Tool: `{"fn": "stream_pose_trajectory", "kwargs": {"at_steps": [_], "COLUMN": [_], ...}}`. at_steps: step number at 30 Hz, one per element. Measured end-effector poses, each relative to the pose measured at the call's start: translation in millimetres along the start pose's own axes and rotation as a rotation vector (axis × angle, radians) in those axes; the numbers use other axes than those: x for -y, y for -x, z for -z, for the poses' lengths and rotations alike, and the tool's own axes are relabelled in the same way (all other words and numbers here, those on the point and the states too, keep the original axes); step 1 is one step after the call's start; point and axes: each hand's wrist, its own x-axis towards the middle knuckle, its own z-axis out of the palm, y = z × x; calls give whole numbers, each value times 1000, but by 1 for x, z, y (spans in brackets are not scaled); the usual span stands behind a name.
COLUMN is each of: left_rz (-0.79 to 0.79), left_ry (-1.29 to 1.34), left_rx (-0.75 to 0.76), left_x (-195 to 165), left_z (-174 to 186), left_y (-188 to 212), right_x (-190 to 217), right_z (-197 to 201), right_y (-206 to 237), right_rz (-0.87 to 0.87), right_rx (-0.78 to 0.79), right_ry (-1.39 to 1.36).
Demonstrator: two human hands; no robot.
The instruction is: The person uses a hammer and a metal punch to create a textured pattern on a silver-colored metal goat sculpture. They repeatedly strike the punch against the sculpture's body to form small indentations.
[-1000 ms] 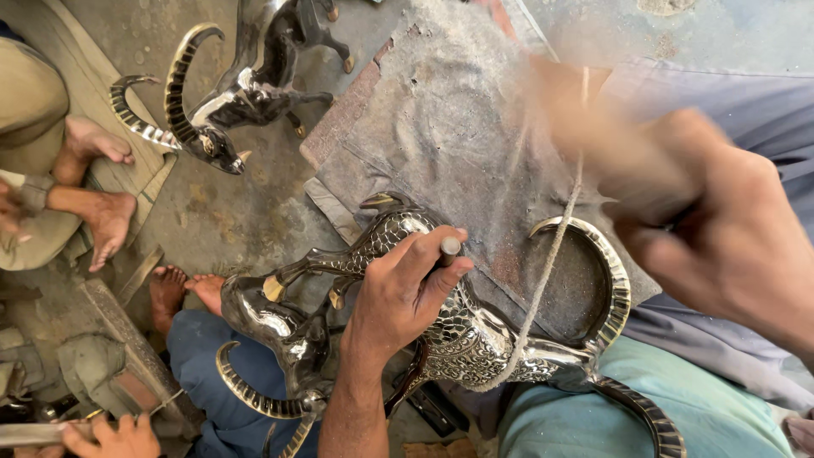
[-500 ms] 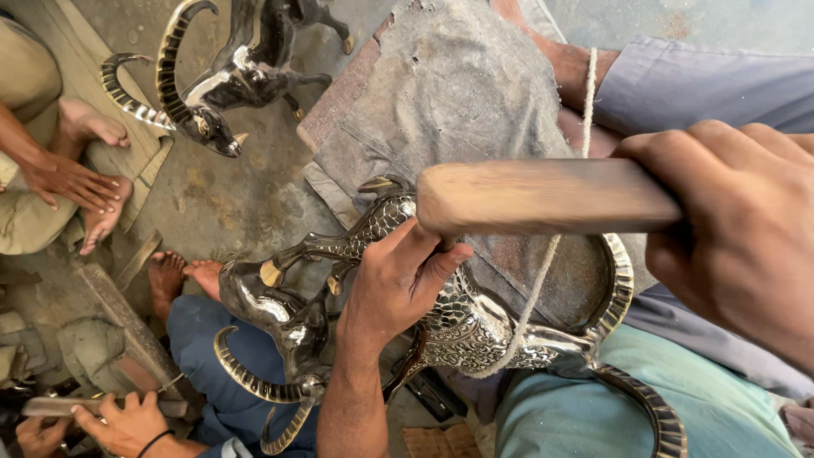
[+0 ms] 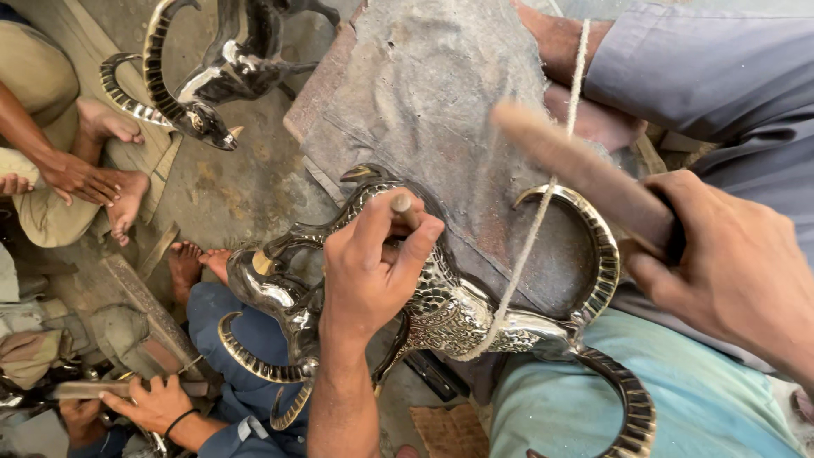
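On the far left, another person's hands [image 3: 72, 174] rest by bare feet, and above them stands a second dark metal ibex [image 3: 203, 80] with ribbed, curved horns. Lower left, a co-worker's hand [image 3: 153, 405] grips a tool over another horned head [image 3: 275, 314] of shiny metal. At centre the left hand [image 3: 373, 271] is clenched around a thin metal punch [image 3: 404, 210], its blunt top poking up between thumb and forefinger, its tip hidden beneath the fist against the statue [image 3: 458, 309]. The statue, a polished metal ibex with a finely patterned body, lies on its side under that grip, its long axis running from upper left to lower right, its ringed horns [image 3: 606, 263] arcing away right of the hand. It lies on a worn grey pad [image 3: 441, 102]. A pale cord [image 3: 543, 229] runs down across it just right of the fist. At right, the right hand [image 3: 729, 271] grasps a wooden mallet [image 3: 585, 174], blurred, raised above the punch
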Motion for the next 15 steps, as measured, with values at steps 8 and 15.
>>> {"fn": "stream_pose_trajectory", "kwargs": {"at_steps": [8,15], "left_rz": [-76,-98], "left_ry": [-228,-200], "left_rx": [233,201], "left_x": [-9,-9], "left_z": [-9,-11], "left_y": [-24,-23], "right_x": [-26,-17], "right_z": [-7,-24], "right_y": [-1,-10], "right_rz": [176,-19], "right_rx": [-23,49], "right_ry": [-855,-550]}}
